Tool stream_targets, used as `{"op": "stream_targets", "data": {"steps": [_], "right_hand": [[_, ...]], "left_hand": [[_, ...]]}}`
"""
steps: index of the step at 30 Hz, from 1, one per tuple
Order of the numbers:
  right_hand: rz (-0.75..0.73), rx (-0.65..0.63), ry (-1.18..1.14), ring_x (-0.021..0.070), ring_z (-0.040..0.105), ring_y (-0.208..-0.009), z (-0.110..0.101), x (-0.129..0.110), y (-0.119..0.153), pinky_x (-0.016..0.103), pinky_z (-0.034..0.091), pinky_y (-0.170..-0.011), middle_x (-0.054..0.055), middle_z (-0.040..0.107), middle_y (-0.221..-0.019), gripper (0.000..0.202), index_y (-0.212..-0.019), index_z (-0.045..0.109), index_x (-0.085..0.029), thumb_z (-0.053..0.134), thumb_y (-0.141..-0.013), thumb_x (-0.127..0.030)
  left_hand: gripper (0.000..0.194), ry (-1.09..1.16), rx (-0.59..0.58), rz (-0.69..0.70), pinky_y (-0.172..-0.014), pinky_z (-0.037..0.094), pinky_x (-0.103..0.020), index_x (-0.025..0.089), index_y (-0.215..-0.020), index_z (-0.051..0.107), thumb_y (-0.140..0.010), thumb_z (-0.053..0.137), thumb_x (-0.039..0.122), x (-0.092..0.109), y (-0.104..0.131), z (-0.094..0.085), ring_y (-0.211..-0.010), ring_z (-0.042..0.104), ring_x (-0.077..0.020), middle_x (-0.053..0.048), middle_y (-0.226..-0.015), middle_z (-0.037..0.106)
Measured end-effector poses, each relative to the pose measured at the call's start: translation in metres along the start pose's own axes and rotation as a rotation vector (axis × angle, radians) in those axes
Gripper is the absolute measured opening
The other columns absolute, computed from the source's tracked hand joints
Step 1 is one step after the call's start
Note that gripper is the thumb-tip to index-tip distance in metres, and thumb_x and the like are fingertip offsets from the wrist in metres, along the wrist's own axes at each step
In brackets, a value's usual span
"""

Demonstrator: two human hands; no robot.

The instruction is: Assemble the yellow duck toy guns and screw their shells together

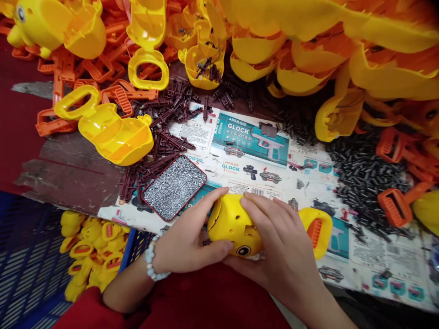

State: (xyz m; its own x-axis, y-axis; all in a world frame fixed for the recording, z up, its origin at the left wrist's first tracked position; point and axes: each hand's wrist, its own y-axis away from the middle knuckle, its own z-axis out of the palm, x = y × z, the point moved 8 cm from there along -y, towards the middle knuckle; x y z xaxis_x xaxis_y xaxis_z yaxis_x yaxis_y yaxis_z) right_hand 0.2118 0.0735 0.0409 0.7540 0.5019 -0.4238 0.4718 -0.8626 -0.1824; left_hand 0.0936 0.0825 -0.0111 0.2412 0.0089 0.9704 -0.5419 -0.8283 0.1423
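Observation:
Between my hands is a yellow plastic duck toy (233, 224) with a printed eye, screw holes in its shell and a loop handle (325, 233) with an orange trigger inside. My left hand (195, 233) grips its head end, the thumb along the lower side; a pale beaded bracelet is on that wrist. My right hand (274, 237) wraps the body from the other side, fingers over the top. A seam gap shows near my left fingers. Just beyond my left hand lies a red-rimmed tray (144, 199) full of small silver screws.
Yellow shell halves (116, 132), orange trigger parts (120, 96) and brown plastic pieces (171, 141) lie at the left and back. Black cylindrical pieces (366, 183) are heaped at right. Stacked yellow shells (308, 50) line the back. A blue crate (20, 256) holds several duck toys (92, 251).

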Motion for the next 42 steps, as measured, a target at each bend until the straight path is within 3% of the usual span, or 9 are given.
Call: {"op": "stream_targets", "data": {"steps": [3, 7, 14, 19, 26, 33, 36, 40, 42], "right_hand": [[0.058, 0.145, -0.213, 0.0248, 0.05, -0.107, -0.019, 0.014, 0.006, 0.037, 0.04, -0.091, 0.01, 0.051, -0.118, 0.037, -0.121, 0.047, -0.014, 0.045, -0.099, -0.044], [0.031, 0.237, -0.158, 0.0243, 0.053, -0.104, -0.032, 0.016, 0.009, 0.036, 0.043, -0.091, 0.011, 0.054, -0.112, 0.029, -0.118, 0.049, -0.01, 0.037, -0.099, -0.027], [0.04, 0.287, -0.024, 0.0226, 0.059, -0.093, -0.024, 0.004, 0.007, 0.034, 0.048, -0.085, 0.009, 0.059, -0.102, 0.019, -0.108, 0.054, -0.01, 0.043, -0.094, -0.018], [0.056, 0.306, -0.03, 0.0218, 0.058, -0.097, -0.025, 0.007, 0.008, 0.033, 0.046, -0.09, 0.008, 0.059, -0.103, 0.019, -0.108, 0.056, -0.01, 0.044, -0.094, -0.012], [0.07, 0.318, -0.028, 0.0215, 0.058, -0.096, -0.027, 0.008, 0.009, 0.033, 0.045, -0.091, 0.008, 0.059, -0.103, 0.021, -0.108, 0.057, -0.01, 0.041, -0.094, -0.01], [0.081, 0.338, -0.025, 0.0208, 0.059, -0.095, -0.026, 0.009, 0.011, 0.033, 0.046, -0.089, 0.007, 0.06, -0.102, 0.022, -0.106, 0.057, -0.011, 0.041, -0.093, -0.008], [0.086, 0.329, -0.022, 0.021, 0.059, -0.092, -0.027, 0.01, 0.006, 0.033, 0.047, -0.083, 0.007, 0.06, -0.1, 0.018, -0.105, 0.056, -0.012, 0.04, -0.096, -0.015], [0.093, 0.183, -0.024, 0.0288, 0.057, -0.09, -0.018, 0.008, -0.007, 0.044, 0.043, -0.082, 0.01, 0.059, -0.101, 0.05, -0.107, 0.052, -0.01, 0.044, -0.093, -0.058], [0.09, 0.174, -0.068, 0.0282, 0.057, -0.092, -0.018, 0.007, -0.008, 0.046, 0.041, -0.087, 0.009, 0.059, -0.104, 0.047, -0.108, 0.053, -0.011, 0.046, -0.093, -0.054]], "left_hand": [[0.073, -0.057, 0.074, 0.073, -0.104, 0.039, -0.048, 0.021, -0.138, 0.03, -0.078, 0.065, 0.043, 0.009, -0.001, -0.003, -0.123, 0.046, -0.0314, -0.014, -0.137, 0.045], [0.074, -0.067, 0.062, 0.395, -0.109, 0.031, -0.046, 0.027, -0.139, 0.027, -0.075, 0.064, 0.024, 0.035, 0.009, -0.001, -0.13, 0.039, -0.029, -0.01, -0.142, 0.04], [0.082, -0.078, 0.264, 0.315, -0.11, 0.027, -0.05, 0.017, -0.142, 0.027, -0.08, 0.045, 0.068, 0.024, 0.001, -0.004, -0.133, 0.034, -0.0358, -0.019, -0.146, 0.031], [0.051, -0.18, 0.382, 0.432, -0.091, 0.047, -0.041, 0.015, -0.125, 0.045, -0.086, 0.046, 0.048, 0.037, 0.0, -0.009, -0.102, 0.059, -0.0268, -0.015, -0.111, 0.059], [0.077, -0.183, 0.277, 0.319, -0.103, 0.038, -0.05, 0.014, -0.134, 0.036, -0.08, 0.048, 0.067, 0.032, -0.005, -0.003, -0.126, 0.044, -0.0348, -0.021, -0.137, 0.043], [0.045, -0.109, 0.441, 0.414, -0.082, 0.052, -0.043, 0.015, -0.117, 0.051, -0.082, 0.053, 0.044, 0.04, -0.002, -0.01, -0.097, 0.061, -0.0268, -0.014, -0.107, 0.061], [0.044, -0.105, 0.445, 0.41, -0.081, 0.051, -0.043, 0.015, -0.116, 0.052, -0.083, 0.052, 0.043, 0.04, -0.004, -0.011, -0.096, 0.061, -0.0263, -0.014, -0.105, 0.061], [0.041, -0.111, 0.438, 0.373, -0.08, 0.05, -0.038, 0.014, -0.113, 0.053, -0.085, 0.049, 0.044, 0.04, -0.008, -0.011, -0.093, 0.061, -0.0244, -0.012, -0.101, 0.062], [0.041, -0.114, 0.435, 0.352, -0.08, 0.05, -0.037, 0.014, -0.112, 0.053, -0.086, 0.047, 0.046, 0.038, -0.009, -0.011, -0.092, 0.061, -0.0238, -0.012, -0.101, 0.062]]}}
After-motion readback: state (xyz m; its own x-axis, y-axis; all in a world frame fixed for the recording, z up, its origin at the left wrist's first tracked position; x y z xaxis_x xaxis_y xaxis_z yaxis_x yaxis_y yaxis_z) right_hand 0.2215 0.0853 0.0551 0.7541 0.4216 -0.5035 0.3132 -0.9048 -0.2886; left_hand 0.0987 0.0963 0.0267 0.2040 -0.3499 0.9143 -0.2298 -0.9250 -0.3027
